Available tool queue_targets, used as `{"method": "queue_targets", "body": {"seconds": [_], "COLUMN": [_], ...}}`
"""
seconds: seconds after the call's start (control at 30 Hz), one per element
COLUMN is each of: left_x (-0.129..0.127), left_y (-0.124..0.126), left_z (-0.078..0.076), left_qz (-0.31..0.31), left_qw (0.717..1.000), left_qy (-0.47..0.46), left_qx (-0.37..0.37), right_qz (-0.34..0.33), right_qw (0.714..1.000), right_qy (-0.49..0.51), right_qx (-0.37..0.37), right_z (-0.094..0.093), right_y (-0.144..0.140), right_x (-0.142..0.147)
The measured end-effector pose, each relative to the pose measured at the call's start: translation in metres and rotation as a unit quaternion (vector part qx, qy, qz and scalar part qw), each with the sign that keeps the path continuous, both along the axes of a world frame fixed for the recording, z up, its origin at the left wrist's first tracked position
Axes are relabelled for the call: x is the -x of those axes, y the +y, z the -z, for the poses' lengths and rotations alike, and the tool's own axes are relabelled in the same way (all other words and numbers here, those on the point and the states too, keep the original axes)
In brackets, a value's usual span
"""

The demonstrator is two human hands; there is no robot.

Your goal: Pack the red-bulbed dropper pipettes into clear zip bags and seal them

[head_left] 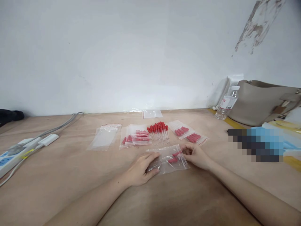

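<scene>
Wooden bench (58, 188) near its front edge carries my clear bag (168, 159) with few red droppers, left hand (141, 171) pressing it flat, right hand (196, 156) pinching its mouth; filled bags (135, 138) behind, loose droppers (160, 131) and empty bags (104, 136) remain.

Bare wooden surface (58, 185) lies open to the left and in front of the arms. Beyond the hands, a row of filled bags (136, 137) and loose red-capped droppers (159, 131) blocks the way. A power strip (14, 155) sits far left, a water bottle (227, 103) far right.
</scene>
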State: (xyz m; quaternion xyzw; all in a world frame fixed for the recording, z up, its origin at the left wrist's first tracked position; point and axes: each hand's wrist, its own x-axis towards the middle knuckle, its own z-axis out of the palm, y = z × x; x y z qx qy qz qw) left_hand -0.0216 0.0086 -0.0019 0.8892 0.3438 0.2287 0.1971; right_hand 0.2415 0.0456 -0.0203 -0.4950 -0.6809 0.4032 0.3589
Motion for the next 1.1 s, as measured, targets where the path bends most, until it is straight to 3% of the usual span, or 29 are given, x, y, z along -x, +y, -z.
{"method": "queue_targets", "body": {"seconds": [0.13,0.23,0.43,0.6,0.67,0.73,0.83,0.97,1.1], "left_x": [0.0,-0.001,-0.001,-0.001,0.0,0.0,0.0,0.001,0.001], "left_y": [0.0,0.001,0.002,0.002,0.002,0.002,0.003,0.003,0.002], "left_z": [0.0,0.001,0.001,0.002,0.002,0.003,0.004,0.004,0.003], "left_qz": [0.004,0.006,0.017,0.014,0.015,0.017,0.02,0.031,0.03], "left_qw": [1.0,1.0,1.0,1.0,1.0,1.0,1.0,0.999,0.999], "left_qy": [-0.004,-0.006,0.013,0.01,0.012,0.007,-0.003,-0.001,0.008], "left_qx": [-0.003,-0.008,-0.012,-0.016,-0.015,-0.017,-0.022,-0.023,-0.021], "right_qz": [-0.07,-0.124,-0.028,-0.148,-0.102,-0.009,0.077,0.156,0.186], "right_qw": [0.997,0.991,0.988,0.984,0.987,0.986,0.976,0.948,0.939], "right_qy": [0.024,-0.021,-0.108,-0.081,-0.103,-0.129,-0.171,-0.269,-0.288], "right_qx": [-0.017,-0.051,-0.107,-0.065,-0.068,-0.101,-0.113,-0.07,-0.031], "right_z": [-0.005,-0.01,-0.008,-0.015,-0.02,-0.024,-0.031,-0.037,-0.038], "right_y": [-0.004,-0.004,-0.003,-0.003,0.005,0.019,0.047,0.082,0.106], "right_x": [0.012,0.009,0.003,0.0,-0.006,-0.008,0.002,0.033,0.055]}}
